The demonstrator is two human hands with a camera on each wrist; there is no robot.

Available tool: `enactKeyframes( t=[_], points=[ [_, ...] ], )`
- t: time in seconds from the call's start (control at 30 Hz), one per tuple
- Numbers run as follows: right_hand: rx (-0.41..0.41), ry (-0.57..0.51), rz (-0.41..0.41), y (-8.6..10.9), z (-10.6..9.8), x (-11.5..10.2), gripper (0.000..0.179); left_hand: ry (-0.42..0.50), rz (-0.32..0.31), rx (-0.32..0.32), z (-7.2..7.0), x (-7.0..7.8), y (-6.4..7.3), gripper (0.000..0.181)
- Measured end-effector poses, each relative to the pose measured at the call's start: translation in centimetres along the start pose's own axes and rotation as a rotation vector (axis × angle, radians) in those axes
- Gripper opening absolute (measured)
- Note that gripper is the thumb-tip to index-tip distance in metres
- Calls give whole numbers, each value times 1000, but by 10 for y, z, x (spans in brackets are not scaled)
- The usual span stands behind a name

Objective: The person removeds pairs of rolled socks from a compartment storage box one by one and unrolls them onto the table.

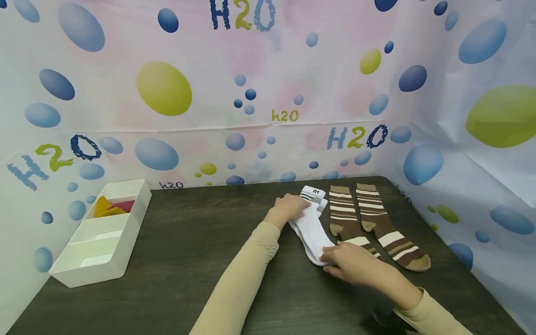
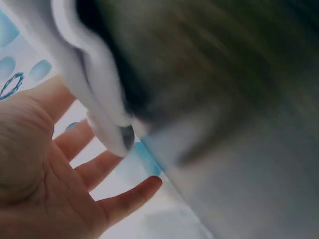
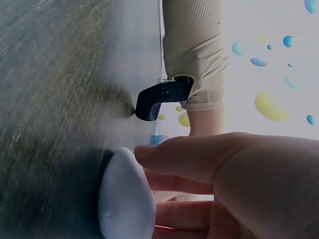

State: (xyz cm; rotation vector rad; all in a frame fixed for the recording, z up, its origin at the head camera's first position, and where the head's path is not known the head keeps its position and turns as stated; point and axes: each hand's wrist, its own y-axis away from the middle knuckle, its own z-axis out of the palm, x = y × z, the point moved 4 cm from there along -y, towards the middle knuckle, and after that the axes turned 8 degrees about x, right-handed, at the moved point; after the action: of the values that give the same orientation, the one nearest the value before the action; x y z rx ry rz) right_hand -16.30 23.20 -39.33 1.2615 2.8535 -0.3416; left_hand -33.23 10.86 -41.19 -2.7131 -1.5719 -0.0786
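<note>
A pair of white socks (image 1: 311, 228), one stacked on the other, lies on the dark table with dark stripes at the cuffs. My left hand (image 1: 290, 207) rests on the socks near the cuff end. Its fingers are spread in the left wrist view, where the white sock (image 2: 94, 74) hides the tips of the thumb and forefinger. At the toe end is my right hand (image 1: 353, 263), its fingers extended and touching the sock. The right wrist view shows the thumb (image 3: 174, 154) against the edge of the white toe (image 3: 127, 199).
Two brown striped socks (image 1: 391, 228) lie side by side to the right of the white pair. At the table's left stands a white divided box (image 1: 121, 251) with yellow and dark red cloth (image 1: 109, 207) in its far part. A patterned sheet (image 1: 268, 83) hangs behind the table.
</note>
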Motion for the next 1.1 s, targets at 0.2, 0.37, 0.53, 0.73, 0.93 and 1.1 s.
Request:
enactKeyframes(
  t=[0.2, 0.37, 0.53, 0.73, 0.93, 1.1],
  points=[
    [-8, -76, 5, -5, -2, 4, 19, 127, 19, -24, 1, -19, -1, 53],
    [72, -75, -2, -8, -6, 2, 16, 332, -25, 11, -1, -37, 3, 56],
    [136, -54, -65, -6, -8, -5, 12, 473, -60, 63, 3, -45, 7, 59],
    [114, -31, -89, -3, -5, -7, 15, 596, -14, 69, 12, -41, 1, 60],
    [81, -16, -89, -2, -2, -3, 18, 622, -33, 56, 13, -35, -5, 58],
    [71, -2, -76, -4, -2, -1, 20, 581, -98, 74, 11, -34, -8, 58]
  ],
)
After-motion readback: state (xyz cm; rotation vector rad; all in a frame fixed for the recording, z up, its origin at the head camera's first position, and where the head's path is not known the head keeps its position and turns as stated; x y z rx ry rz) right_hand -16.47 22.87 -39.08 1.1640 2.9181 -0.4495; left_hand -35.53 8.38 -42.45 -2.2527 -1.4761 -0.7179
